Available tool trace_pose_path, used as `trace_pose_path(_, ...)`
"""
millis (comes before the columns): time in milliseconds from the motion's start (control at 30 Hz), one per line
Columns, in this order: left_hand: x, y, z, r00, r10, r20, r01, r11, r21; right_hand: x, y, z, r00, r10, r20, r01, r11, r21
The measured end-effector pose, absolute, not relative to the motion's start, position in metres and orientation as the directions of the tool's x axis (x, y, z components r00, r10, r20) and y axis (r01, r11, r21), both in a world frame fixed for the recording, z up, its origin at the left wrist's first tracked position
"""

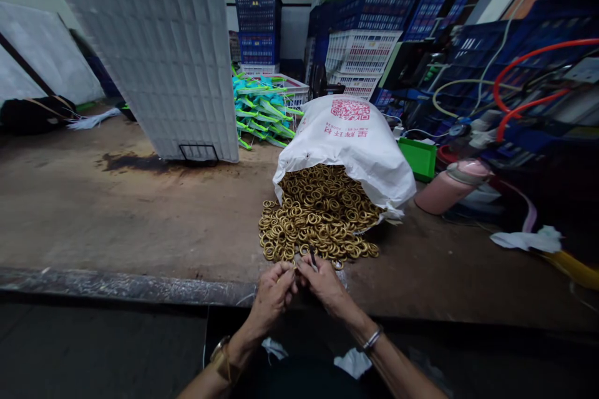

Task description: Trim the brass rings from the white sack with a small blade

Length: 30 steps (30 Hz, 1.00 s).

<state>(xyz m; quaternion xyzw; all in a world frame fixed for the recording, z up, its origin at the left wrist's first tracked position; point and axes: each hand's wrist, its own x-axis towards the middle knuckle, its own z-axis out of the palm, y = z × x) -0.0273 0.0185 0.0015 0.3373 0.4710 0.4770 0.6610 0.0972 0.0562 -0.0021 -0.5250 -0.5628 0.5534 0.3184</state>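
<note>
My left hand (pixel 274 290) is closed in a pinch at the table's front edge. A bit of a gold ring (pixel 294 266) appears at its fingertips. Close beside it, my right hand (pixel 325 283) is closed around a slim dark tool (pixel 312 254) whose kind I cannot make out; its fingertips meet those of the left hand. Just beyond both hands, a heap of gold rings (pixel 313 227) spills onto the table from the open mouth of a white sack (pixel 346 137) with red print, which lies on its side.
On the wooden table (pixel 140 218) a tall white padded panel (pixel 154 56) stands in a wire holder at left. Green and turquoise pieces (pixel 264 109) are piled behind. To the right are a pink bottle (pixel 452 187), a green tray (pixel 417 159) and orange hoses (pixel 503 84). Blue crates (pixel 257 19) stand behind.
</note>
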Motion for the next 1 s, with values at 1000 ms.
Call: trace_pose_path(1000, -0.029, 0.006, 0.009, 0.133, 0.945, -0.297, -0.353, 0.326, 0.877, 0.106, 0.048, 0.008, -0.319, 0.926, -0.202, 0.926, 0.260, -0.272)
